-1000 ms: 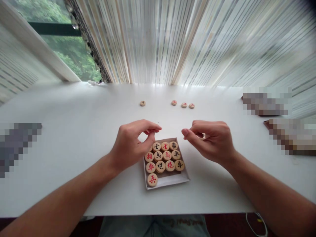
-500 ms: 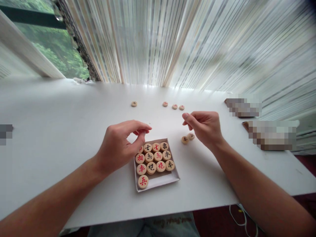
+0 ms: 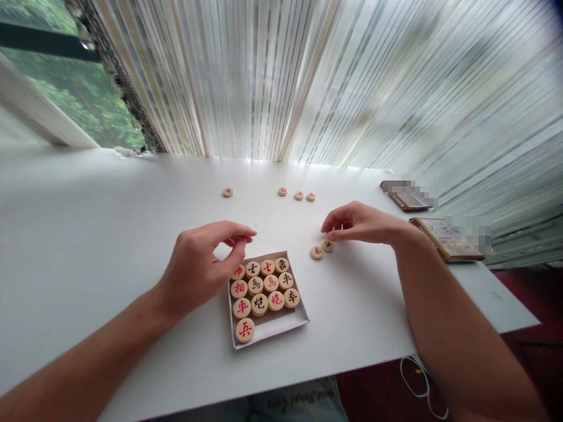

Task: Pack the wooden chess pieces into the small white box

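A shallow white box (image 3: pixel 281 331) holds rows of round wooden Chinese chess pieces with red and black characters. A single red piece (image 3: pixel 245 330) lies in its front row, beside bare box floor. My left hand (image 3: pixel 211 252) hovers over the box's far left corner, thumb and fingertips pinched together with nothing visible between them; it partly covers a red piece (image 3: pixel 238 271). My right hand (image 3: pixel 356 224) is right of the box, fingers curved and apart from the thumb. Its thumb is at a black piece (image 3: pixel 328 246), seemingly touching it. Another black piece (image 3: pixel 316 252) lies just left of that.
Farther back on the white table (image 3: pixel 176 199) lie a black piece (image 3: pixel 227 192) and three red pieces, one of them a red piece (image 3: pixel 282 191). Two flat boxes or books, the nearer one (image 3: pixel 448 239) larger, lie at the right. A striped curtain (image 3: pixel 255 82) hangs behind.
My right hand has lowered to the two loose black pieces, its fingers parting. My left hand stays pinched over the box corner. The whole view has shifted slightly.
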{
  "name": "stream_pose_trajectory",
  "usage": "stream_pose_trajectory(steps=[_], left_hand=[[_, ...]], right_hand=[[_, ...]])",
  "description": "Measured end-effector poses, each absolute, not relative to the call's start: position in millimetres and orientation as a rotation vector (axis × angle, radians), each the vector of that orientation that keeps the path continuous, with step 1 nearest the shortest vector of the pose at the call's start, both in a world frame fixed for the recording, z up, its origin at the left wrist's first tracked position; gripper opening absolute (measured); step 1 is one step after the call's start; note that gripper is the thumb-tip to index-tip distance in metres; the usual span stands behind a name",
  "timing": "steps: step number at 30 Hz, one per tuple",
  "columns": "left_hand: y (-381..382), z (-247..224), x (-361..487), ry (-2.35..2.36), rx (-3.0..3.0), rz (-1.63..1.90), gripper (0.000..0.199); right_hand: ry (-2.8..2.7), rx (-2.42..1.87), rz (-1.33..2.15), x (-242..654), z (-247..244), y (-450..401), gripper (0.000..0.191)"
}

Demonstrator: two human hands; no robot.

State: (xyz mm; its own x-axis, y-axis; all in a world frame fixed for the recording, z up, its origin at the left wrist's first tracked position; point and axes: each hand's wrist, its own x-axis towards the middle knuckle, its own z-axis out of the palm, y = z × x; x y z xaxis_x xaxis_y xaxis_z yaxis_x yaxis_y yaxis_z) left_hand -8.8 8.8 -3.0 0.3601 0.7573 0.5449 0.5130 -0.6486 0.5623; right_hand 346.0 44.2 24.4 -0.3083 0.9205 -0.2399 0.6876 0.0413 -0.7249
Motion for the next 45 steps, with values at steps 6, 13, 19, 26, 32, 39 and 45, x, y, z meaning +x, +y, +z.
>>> stream_pose_trajectory(steps=[6,13,19,26,32,39,45], left_hand=[[7.6,-2.7,-8.5,1.112,2.330,1.177,0.020],[7.5,-2.3,-7.8,1.108,2.331,1.179,0.020],[9.3,-3.6,-7.7,1.088,2.339,1.195,0.020],[8.9,-3.8,-7.1,1.076,2.346,1.187,0.021],[9.4,-3.6,-6.9,1.077,2.333,1.189,0.022],[10.4,-5.1,-7.0,1.068,2.318,1.173,0.022],[7.4,-0.6,-5.6,1.065,2.282,1.177,0.023]], right_hand=[[-2.289,-1.625,1.211,351.0,30.4,43.2,0.042],[-2.374,-1.660,1.118,344.8,25.1,43.1,0.039],[-2.459,-1.527,0.985,333.9,21.4,38.5,0.042],[-2.488,-1.533,0.990,334.7,23.2,37.0,0.040],[-2.391,-1.608,1.031,341.2,24.1,37.5,0.026],[-2.111,-1.658,1.083,347.5,11.3,45.3,0.023],[-1.696,-1.469,1.130,326.0,2.0,41.7,0.041]])
